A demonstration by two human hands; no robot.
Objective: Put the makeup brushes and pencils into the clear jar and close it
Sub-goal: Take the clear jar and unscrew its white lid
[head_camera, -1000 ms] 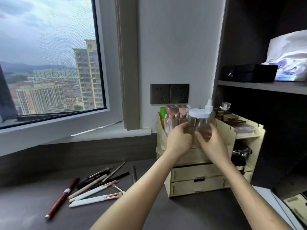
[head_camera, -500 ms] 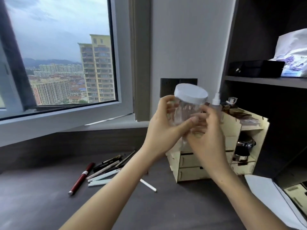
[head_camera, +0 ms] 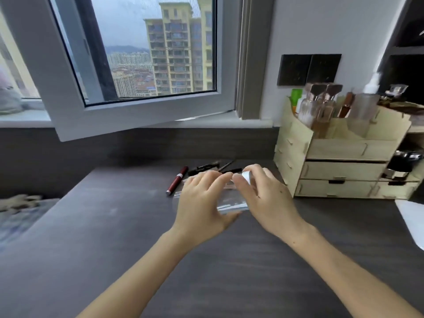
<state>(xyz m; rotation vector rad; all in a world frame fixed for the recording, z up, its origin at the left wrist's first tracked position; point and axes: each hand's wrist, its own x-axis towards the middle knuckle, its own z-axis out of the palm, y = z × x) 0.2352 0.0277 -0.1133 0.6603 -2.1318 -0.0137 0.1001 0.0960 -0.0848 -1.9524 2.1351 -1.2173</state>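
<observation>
The clear jar [head_camera: 231, 200] with its white lid [head_camera: 246, 176] is low over the dark desk [head_camera: 114, 226], between both hands. My left hand [head_camera: 202, 203] wraps the jar's body from the left. My right hand [head_camera: 263, 196] covers the lid and right side. Whether the jar's base touches the desk is hidden. Behind the hands lie the makeup brushes and pencils [head_camera: 211, 167], mostly dark, with a red pencil [head_camera: 177, 180] at the left. Several of them are hidden by my hands.
A pale wooden organiser [head_camera: 344, 157] with drawers and bottles stands at the right against the wall. An inward-opened window sash [head_camera: 137, 115] overhangs the desk's back edge. White paper [head_camera: 410, 219] lies at the far right. A bed edge [head_camera: 20, 212] shows at the left.
Both hands have carried the jar from the organiser's top, up and leftward, then down to the desk in front of the brushes. The camera has tilted down and left.
</observation>
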